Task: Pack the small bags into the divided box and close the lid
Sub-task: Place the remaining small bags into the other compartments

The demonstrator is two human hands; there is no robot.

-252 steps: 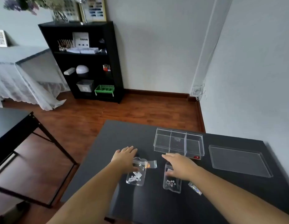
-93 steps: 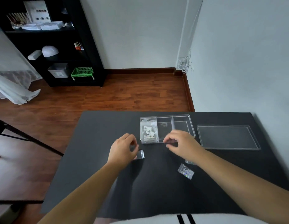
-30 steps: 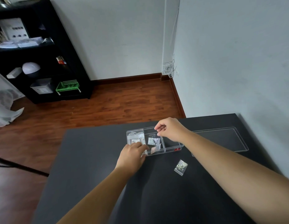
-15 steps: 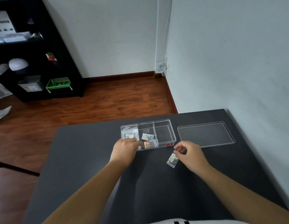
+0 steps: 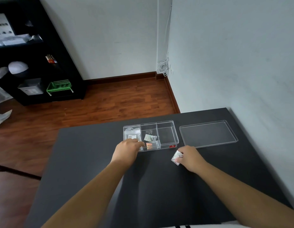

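Observation:
A clear divided box [image 5: 173, 129] with three compartments stands on the black table [image 5: 97, 162]. Its left compartment holds white bags [image 5: 132, 134]. The middle one holds a small glittery bag [image 5: 149, 138] and an orange bag [image 5: 148, 144]. The right compartment looks bare. My left hand [image 5: 127, 151] rests at the box's front left corner, fingers curled against the wall. My right hand [image 5: 190, 157] pinches a small glittery bag [image 5: 176, 157] just in front of the box, tilted off the table. The clear lid [image 5: 208, 133] lies flat to the right of the box.
A grey wall runs close along the table's right side. The table's far edge lies just behind the box and lid. A black shelf unit [image 5: 36, 51] stands across the wooden floor at the left, holding a green basket [image 5: 59, 87].
My right hand came back from over the box, reached the loose glittery bag on the table and has taken hold of it, tilting it up. My left hand stays at the box's corner.

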